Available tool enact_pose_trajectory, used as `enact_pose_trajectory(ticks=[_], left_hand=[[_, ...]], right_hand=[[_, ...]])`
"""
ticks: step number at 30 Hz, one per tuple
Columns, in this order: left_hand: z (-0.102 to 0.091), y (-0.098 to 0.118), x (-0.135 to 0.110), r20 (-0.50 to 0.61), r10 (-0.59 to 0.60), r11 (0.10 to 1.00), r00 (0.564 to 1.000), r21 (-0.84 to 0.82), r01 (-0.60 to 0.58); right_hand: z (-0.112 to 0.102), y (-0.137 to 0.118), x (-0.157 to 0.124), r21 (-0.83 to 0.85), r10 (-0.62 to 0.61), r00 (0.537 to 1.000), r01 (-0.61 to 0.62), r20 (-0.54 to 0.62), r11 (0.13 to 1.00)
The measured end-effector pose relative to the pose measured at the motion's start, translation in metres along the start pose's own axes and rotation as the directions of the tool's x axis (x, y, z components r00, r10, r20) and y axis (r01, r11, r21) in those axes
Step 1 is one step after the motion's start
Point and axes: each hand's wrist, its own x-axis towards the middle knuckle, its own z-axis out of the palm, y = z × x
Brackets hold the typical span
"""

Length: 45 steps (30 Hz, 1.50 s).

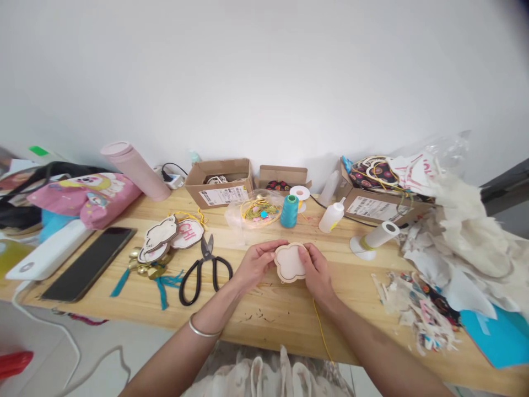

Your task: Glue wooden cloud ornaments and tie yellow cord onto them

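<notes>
Between both hands is a small flower-shaped wooden plaque [290, 263] with a pale face and a brown rim. My left hand [257, 266] grips its left edge, fingers closed on it. On the right side my right hand [319, 271] pinches it, the thumb lying on the face. A yellow cord [321, 331] hangs below my right hand over the table edge; its upper end is hidden. Left of my hands lie black-handled scissors [205, 270] with blades apart. Farther left, similar plaques [160, 236] are piled with gold bells and teal tassels [162, 292].
Behind my hands stand a teal thread spool [289, 212], a white squeeze bottle [332, 215] and a bag of cords [256, 212]. Cardboard boxes [223, 196] line the wall. Fabric scraps [425, 314] lie at right. A phone [88, 264] and pink tumbler [136, 171] are at left.
</notes>
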Motion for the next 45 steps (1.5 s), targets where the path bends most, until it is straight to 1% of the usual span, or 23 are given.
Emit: enact_pose_trajectory(ticks=[2, 4, 6, 8, 9, 11, 13, 15, 17, 19, 21, 23, 25, 28, 30, 32, 37, 42, 45], left_hand=[[0.001, 0.001, -0.001, 0.032, -0.001, 1.000, 1.000, -0.002, 0.001], [0.002, 0.001, 0.000, 0.039, 0.006, 1.000, 0.999, -0.011, -0.005], [0.002, 0.000, 0.000, 0.016, 0.011, 1.000, 1.000, -0.023, -0.011], [0.003, -0.002, 0.001, -0.027, 0.001, 1.000, 1.000, -0.021, -0.001], [0.003, -0.002, 0.002, -0.049, -0.011, 1.000, 0.999, -0.011, 0.010], [0.003, -0.004, 0.002, -0.081, -0.037, 0.999, 0.996, 0.018, 0.038], [0.004, -0.004, 0.003, -0.093, -0.058, 0.998, 0.994, 0.032, 0.061], [0.005, -0.003, 0.003, -0.105, -0.072, 0.997, 0.992, 0.020, 0.074], [0.005, -0.001, 0.003, -0.130, -0.079, 0.997, 0.988, -0.006, 0.079], [0.004, 0.001, 0.002, -0.158, -0.087, 0.996, 0.984, -0.010, 0.086], [0.002, 0.001, 0.001, -0.158, -0.106, 0.993, 0.982, 0.026, 0.112], [0.000, -0.001, 0.000, -0.136, -0.126, 0.987, 0.983, 0.084, 0.139], [-0.002, -0.003, 0.000, -0.117, -0.124, 0.983, 0.985, 0.122, 0.138], [-0.002, -0.005, 0.000, -0.105, -0.105, 0.986, 0.989, 0.117, 0.117], [0.000, -0.004, 0.001, -0.093, -0.099, 0.990, 0.991, 0.090, 0.107], [0.003, -0.002, 0.000, -0.075, -0.095, 0.994, 0.993, 0.047, 0.099], [0.005, 0.002, -0.003, -0.013, -0.093, 0.995, 0.996, -0.040, 0.092], [0.003, -0.001, -0.003, -0.049, -0.072, 0.997, 0.996, 0.032, 0.074], [0.003, -0.003, -0.002, -0.092, -0.070, 0.994, 0.993, 0.074, 0.077]], right_hand=[[0.000, -0.001, -0.002, -0.030, -0.025, 1.000, 0.024, -0.012, 0.999], [0.000, -0.001, -0.003, -0.045, -0.041, 0.999, 0.041, -0.020, 0.998], [-0.001, -0.001, -0.002, -0.031, -0.049, 0.998, 0.048, -0.032, 0.998], [-0.002, -0.001, 0.001, 0.000, -0.035, 0.999, 0.035, -0.019, 0.999], [-0.003, -0.001, 0.004, 0.021, -0.019, 1.000, 0.019, 0.005, 1.000], [-0.007, -0.002, 0.008, 0.069, 0.034, 0.995, -0.040, 0.089, 0.997], [-0.011, -0.003, 0.011, 0.103, 0.094, 0.978, -0.114, 0.187, 0.988], [-0.014, -0.004, 0.012, 0.102, 0.129, 0.957, -0.161, 0.260, 0.982], [-0.017, -0.005, 0.013, 0.080, 0.125, 0.949, -0.154, 0.290, 0.985], [-0.018, -0.006, 0.014, 0.068, 0.104, 0.951, -0.129, 0.292, 0.989], [-0.018, -0.007, 0.015, 0.063, 0.095, 0.946, -0.120, 0.310, 0.991], [-0.017, -0.007, 0.015, 0.020, 0.108, 0.936, -0.121, 0.334, 0.992], [-0.014, -0.006, 0.015, -0.067, 0.124, 0.941, -0.109, 0.314, 0.992], [-0.008, -0.004, 0.011, -0.182, 0.114, 0.977, -0.080, 0.183, 0.980], [-0.004, -0.003, 0.008, -0.196, 0.091, 0.990, -0.069, 0.106, 0.978], [-0.002, -0.003, 0.006, -0.170, 0.061, 0.996, -0.050, 0.060, 0.984], [-0.001, -0.004, 0.003, -0.116, 0.004, 1.000, -0.002, 0.014, 0.993], [-0.002, -0.002, -0.001, -0.153, -0.086, 0.996, 0.089, 0.025, 0.984], [-0.004, -0.001, -0.003, -0.179, -0.129, 0.991, 0.132, 0.027, 0.975]])
